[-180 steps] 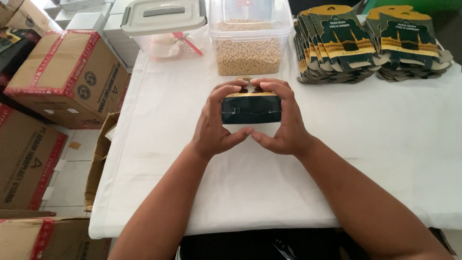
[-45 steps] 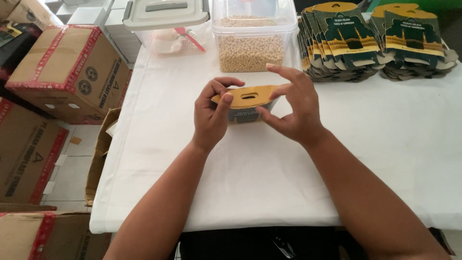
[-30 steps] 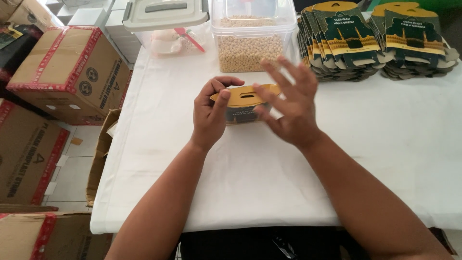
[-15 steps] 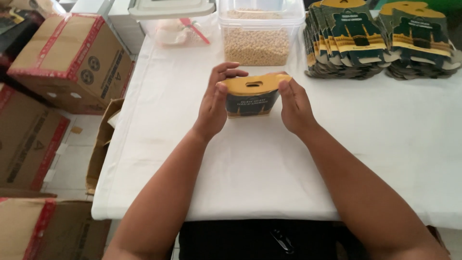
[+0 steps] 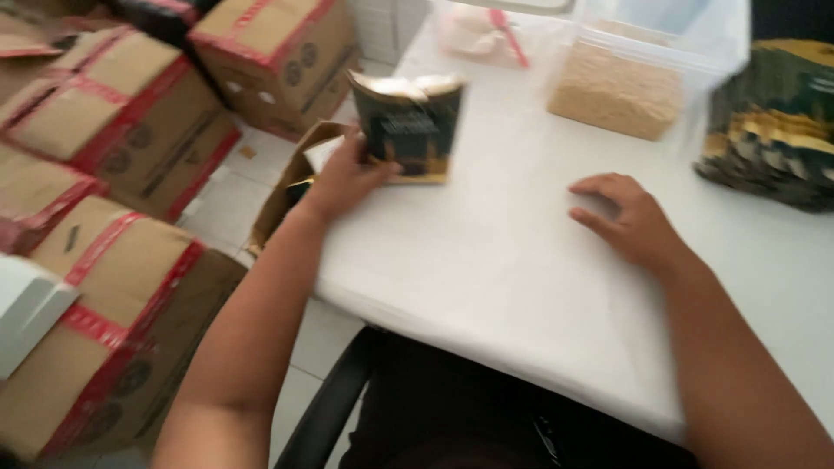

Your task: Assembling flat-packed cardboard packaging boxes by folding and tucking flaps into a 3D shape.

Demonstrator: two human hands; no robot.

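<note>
My left hand [image 5: 340, 178] grips a small dark green and gold carton [image 5: 408, 126] by its lower left side, holding it upright at the left edge of the white table [image 5: 486, 260]. Just below and behind that hand an open cardboard box [image 5: 291, 178] stands on the floor. My right hand [image 5: 630, 221] rests flat on the table, fingers slightly spread, holding nothing. The view is blurred by motion.
A clear tub of pale grains [image 5: 621, 87] and a clear lidded container [image 5: 482, 35] stand at the table's far side. A stack of flat dark green cartons [image 5: 773, 130] lies at the right. Taped cardboard boxes [image 5: 130, 148] crowd the floor at the left.
My right hand has let go of the carton and dropped to the table. My left hand has carried the carton leftward to the table edge, and the view has swung left.
</note>
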